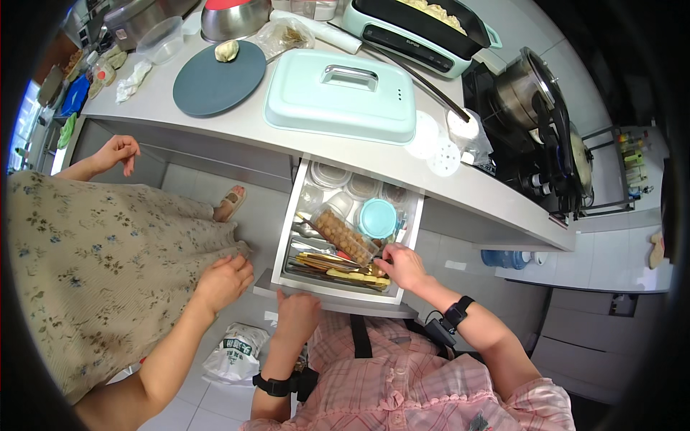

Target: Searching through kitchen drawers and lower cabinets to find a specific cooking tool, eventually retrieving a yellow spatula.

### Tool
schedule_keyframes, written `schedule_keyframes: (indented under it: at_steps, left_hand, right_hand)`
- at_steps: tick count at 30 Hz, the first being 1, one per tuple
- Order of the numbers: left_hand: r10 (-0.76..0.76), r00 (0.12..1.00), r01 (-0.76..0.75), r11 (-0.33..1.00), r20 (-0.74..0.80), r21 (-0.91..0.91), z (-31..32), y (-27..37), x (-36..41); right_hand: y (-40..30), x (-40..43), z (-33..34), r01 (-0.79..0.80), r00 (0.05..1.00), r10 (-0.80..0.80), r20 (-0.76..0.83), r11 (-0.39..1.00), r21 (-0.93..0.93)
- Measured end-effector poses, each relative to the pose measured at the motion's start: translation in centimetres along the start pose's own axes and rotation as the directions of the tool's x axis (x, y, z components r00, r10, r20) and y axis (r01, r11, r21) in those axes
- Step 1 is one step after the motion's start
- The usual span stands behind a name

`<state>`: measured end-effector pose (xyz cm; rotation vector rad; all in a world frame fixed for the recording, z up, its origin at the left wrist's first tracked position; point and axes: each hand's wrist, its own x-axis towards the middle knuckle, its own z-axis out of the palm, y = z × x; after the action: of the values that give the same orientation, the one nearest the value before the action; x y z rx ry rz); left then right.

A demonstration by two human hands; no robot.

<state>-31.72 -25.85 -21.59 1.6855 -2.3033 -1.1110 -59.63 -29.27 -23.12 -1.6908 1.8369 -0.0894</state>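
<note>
In front of me a white drawer (pixel 290 218) is pulled out. My left hand (pixel 298 318) is at its front edge, the fingers partly hidden from view. Over the right front corner, my right hand (pixel 401 268) reaches in with bent fingertips near gold-coloured utensils (pixel 329 263) and the end of a clear container of round brown pieces (pixel 345 234). Whether those fingers grip anything is unclear. The utensils lie in a grey cutlery tray (pixel 318 279). Behind the container stand a turquoise-lidded jar (pixel 377 218) and several clear lidded tubs (pixel 362 186).
On the counter (pixel 237 132) above sit a mint-green lid (pixel 339 97), a blue-grey round board (pixel 215 86) with a dough piece (pixel 226 51), and an electric cooker (pixel 415 46). Another person's skirt (pixel 108 231) and hand (pixel 223 283) are at left. A plastic bag (pixel 235 353) lies on the floor.
</note>
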Motion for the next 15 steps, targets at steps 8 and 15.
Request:
schedule_keyframes:
  at_steps: [8, 15]
  left_hand:
    - [-0.024, 0.999, 0.02, 0.996, 0.042, 0.082, 0.5, -0.8, -0.2]
    - [-0.096, 0.995, 0.092, 0.99, 0.04, 0.106, 1.3, -1.3, -0.2]
  right_hand:
    - [0.2, 0.0, 1.4, -0.075, 0.961, 0.065, 0.269, 0.997, 0.029]
    - [2.9, 1.7, 0.4, -0.044, 0.987, 0.045, -0.152, 0.999, 0.009]
